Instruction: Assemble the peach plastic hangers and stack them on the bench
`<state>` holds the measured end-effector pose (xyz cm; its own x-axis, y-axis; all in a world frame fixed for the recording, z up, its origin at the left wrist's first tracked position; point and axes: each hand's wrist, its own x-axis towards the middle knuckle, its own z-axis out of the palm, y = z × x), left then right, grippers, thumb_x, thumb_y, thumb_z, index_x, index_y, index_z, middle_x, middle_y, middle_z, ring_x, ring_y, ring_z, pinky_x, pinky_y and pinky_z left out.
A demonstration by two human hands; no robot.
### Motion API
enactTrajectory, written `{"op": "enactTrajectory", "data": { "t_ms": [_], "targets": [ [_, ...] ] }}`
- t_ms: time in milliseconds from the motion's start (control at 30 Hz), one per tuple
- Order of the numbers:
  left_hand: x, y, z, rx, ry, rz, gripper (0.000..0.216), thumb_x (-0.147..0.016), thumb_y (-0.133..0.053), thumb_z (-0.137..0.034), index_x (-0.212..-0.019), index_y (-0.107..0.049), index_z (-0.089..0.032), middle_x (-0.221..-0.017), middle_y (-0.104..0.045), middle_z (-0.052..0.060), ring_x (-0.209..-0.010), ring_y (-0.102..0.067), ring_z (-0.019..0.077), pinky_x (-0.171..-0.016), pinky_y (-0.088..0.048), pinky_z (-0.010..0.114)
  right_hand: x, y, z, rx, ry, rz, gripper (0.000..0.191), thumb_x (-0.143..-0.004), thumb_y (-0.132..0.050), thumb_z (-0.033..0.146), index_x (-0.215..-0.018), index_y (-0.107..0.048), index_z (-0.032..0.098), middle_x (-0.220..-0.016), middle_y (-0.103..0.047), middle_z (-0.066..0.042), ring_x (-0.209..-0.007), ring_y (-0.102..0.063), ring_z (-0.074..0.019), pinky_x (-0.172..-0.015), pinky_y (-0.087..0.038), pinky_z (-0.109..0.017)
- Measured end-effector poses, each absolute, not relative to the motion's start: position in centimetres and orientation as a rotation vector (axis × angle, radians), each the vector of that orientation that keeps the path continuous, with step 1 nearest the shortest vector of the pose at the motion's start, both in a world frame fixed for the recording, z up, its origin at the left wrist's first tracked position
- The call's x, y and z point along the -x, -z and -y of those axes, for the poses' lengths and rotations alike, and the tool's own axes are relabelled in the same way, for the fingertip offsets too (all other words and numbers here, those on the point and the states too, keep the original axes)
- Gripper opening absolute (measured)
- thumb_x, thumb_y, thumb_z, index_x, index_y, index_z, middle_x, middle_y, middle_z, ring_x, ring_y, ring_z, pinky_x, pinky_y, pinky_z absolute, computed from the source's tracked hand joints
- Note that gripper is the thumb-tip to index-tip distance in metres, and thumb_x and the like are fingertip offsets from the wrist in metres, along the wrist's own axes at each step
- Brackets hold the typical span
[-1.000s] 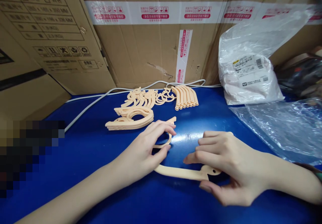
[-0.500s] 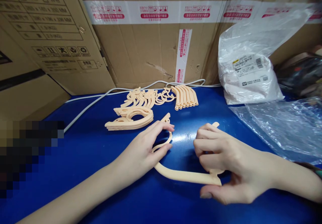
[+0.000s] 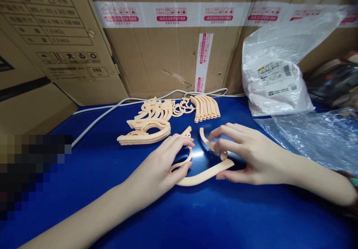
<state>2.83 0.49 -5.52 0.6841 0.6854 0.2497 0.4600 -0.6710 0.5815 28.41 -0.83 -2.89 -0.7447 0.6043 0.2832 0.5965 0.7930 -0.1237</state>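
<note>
A beige plastic folding hanger [image 3: 197, 180] is between my hands, just above or on the blue table. My left hand [image 3: 170, 163] is closed around its left part, thumb and fingers curled, hiding much of it. A slim end of the hanger pokes out beyond the left fingers. My right hand [image 3: 248, 153] curls around the right arm's end, with the thumb on the near side and the fingers on the far side. A curved beige piece [image 3: 206, 140] shows by the right fingertips; whether it joins the hanger I cannot tell.
Stacked folded hangers [image 3: 145, 132] lie left of my hands. Behind them are loose beige parts [image 3: 159, 109] and a row of curved arms [image 3: 207, 108]. A white cable [image 3: 97, 120] runs along cardboard boxes [image 3: 167, 55]. On the right sit a filled plastic bag [image 3: 276, 84] and clear film [image 3: 313, 140].
My right hand has moved away from me and slightly left, its fingers loosening. The hanger's right arm has swung upward with it. My left hand has barely moved.
</note>
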Motion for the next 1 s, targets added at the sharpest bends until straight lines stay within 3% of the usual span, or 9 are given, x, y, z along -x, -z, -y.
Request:
{"op": "enactTrajectory", "data": {
  "t_ms": [333, 633, 1000],
  "targets": [
    [-2.9, 5.4, -0.6, -2.437, -0.581, -0.882, 0.023, -0.096, -0.046, -0.022, -0.119, -0.044, -0.024, -0.127, -0.050, 0.004, -0.124, -0.043, 0.0165, -0.105, -0.033, 0.029, -28.0, 2.3, 1.4, 0.939, -0.237, 2.716, 0.031, -0.085, -0.062, 0.049, -0.087, -0.057, 0.019, -0.092, -0.063, -0.004, -0.079, -0.055, -0.0178, -0.073, -0.036, -0.033],
    [-2.9, 5.4, -0.4, -2.397, -0.548, -0.925, 0.022, -0.100, -0.039, -0.028, -0.121, -0.044, -0.023, -0.127, -0.050, 0.004, -0.122, -0.044, 0.0176, -0.106, -0.033, 0.031, -27.2, 1.9, 3.1, 0.878, -0.580, 2.767, 0.023, -0.087, -0.062, 0.037, -0.102, -0.060, 0.019, -0.093, -0.063, -0.003, -0.084, -0.057, -0.0164, -0.073, -0.039, -0.030],
    [-2.8, 5.6, -0.5, -2.304, -0.609, -0.896, 0.025, -0.102, -0.030, -0.023, -0.122, -0.045, -0.027, -0.121, -0.052, 0.000, -0.117, -0.046, 0.0125, -0.103, -0.033, 0.025, -27.0, 1.5, 3.4, 0.877, -0.693, 2.788, 0.016, -0.089, -0.061, 0.026, -0.103, -0.057, 0.020, -0.097, -0.063, -0.002, -0.088, -0.058, -0.0155, -0.076, -0.041, -0.027]
  ]
}}
